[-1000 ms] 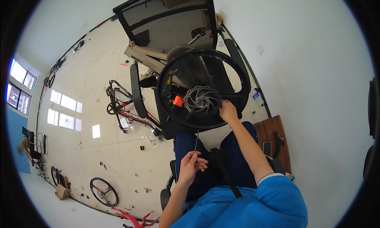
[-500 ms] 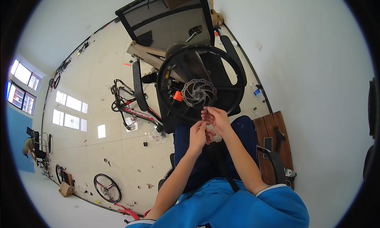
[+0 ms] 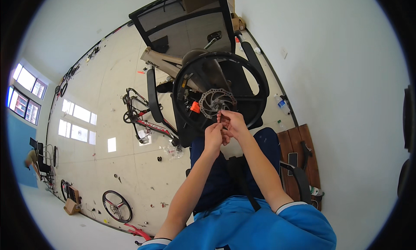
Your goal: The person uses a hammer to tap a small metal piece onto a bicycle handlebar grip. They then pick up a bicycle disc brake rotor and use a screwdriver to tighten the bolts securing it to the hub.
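Both hands meet just below the brake disc [image 3: 215, 102] of a black wheel [image 3: 221, 91] propped in front of the person's knees. The right hand [image 3: 234, 123] and left hand [image 3: 213, 135] pinch something small together; what it is cannot be told. A red bike frame [image 3: 145, 120] lies on the floor to the left.

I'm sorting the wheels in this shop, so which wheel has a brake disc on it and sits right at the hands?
The black wheel just past both hands, its silver disc at the hub. The other wheel lies flat on the floor, far left, untouched.
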Demonstrator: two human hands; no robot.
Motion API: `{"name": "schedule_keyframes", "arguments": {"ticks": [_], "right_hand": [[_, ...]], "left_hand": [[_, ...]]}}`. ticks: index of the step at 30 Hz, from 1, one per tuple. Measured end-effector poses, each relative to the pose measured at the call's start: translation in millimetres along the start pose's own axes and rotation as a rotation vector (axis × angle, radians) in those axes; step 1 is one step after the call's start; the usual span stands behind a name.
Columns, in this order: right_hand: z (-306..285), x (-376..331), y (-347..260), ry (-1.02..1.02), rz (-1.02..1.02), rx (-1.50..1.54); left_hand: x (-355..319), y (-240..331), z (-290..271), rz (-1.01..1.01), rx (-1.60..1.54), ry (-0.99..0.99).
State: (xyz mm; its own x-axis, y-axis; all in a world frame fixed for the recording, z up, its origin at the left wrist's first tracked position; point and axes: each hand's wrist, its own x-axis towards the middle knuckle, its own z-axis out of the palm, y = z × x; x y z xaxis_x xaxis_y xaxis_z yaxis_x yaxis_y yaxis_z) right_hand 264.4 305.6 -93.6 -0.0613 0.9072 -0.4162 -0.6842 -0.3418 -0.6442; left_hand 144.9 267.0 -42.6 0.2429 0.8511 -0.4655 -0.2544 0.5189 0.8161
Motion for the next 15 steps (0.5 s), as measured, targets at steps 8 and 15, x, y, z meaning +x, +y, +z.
{"name": "schedule_keyframes", "arguments": {"ticks": [8,15], "right_hand": [[-12.1,20.2,3.6,-0.037,0.22,0.264],[2.1,2.5,1.4,-0.022,0.168,0.292]], "left_hand": [[-13.2,12.7,0.2,0.362,0.402,0.19],[-2.1,12.5,1.2,0.537,0.636,0.294]]}}
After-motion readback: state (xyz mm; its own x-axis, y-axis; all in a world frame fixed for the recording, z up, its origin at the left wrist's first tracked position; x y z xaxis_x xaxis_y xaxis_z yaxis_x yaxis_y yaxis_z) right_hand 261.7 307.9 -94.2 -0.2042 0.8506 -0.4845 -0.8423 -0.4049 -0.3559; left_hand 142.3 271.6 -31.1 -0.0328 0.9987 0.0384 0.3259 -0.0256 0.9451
